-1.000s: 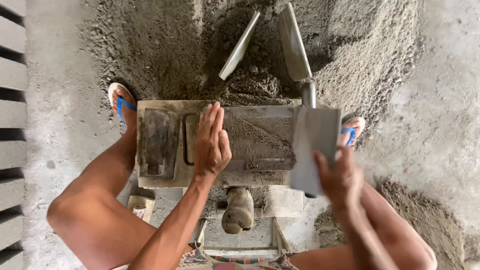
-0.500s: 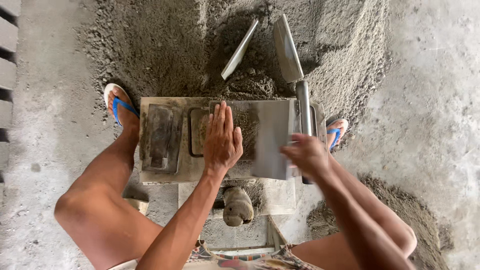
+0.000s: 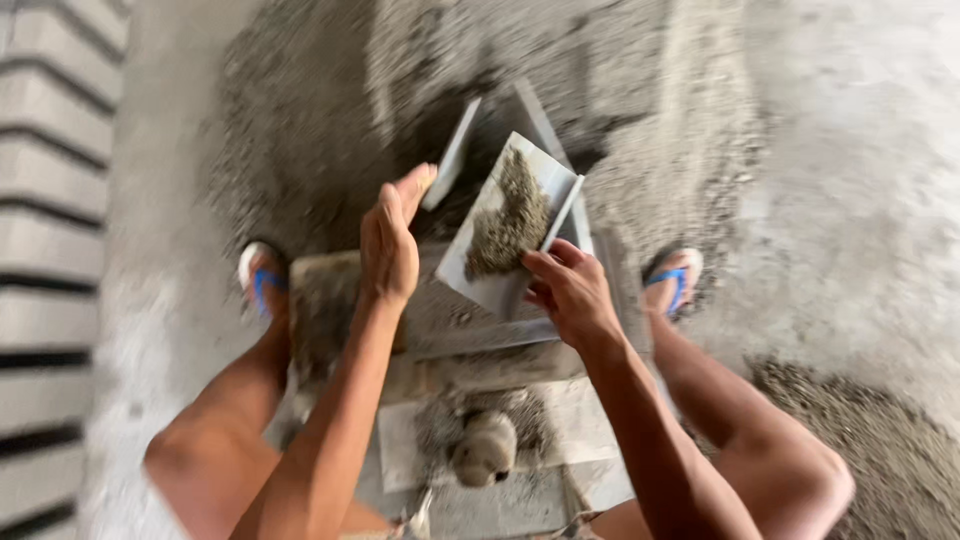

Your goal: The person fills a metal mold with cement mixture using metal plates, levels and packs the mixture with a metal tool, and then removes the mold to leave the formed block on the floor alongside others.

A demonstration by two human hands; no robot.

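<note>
My right hand (image 3: 570,292) grips the lower edge of a flat metal tray (image 3: 470,275), which is tilted up over a grey metal block mould (image 3: 325,310). A heap of damp grey mix (image 3: 512,218) lies on the tray. My left hand (image 3: 390,240) is raised above the mould, flat and holding nothing, with its fingertips near a slanted metal blade (image 3: 452,152). The view is blurred by motion.
My feet in blue-strapped sandals (image 3: 262,280) (image 3: 676,280) stand on either side of the mould. A big pile of grey mix (image 3: 330,100) lies behind it and a smaller one (image 3: 870,450) at lower right. Cast blocks (image 3: 50,200) line the left edge. A rounded knob (image 3: 485,450) sits below the mould.
My right hand has lifted and tilted the tray, now carrying mix, over the mould. My left hand has risen off the mould's top. The view has closed in and blurred.
</note>
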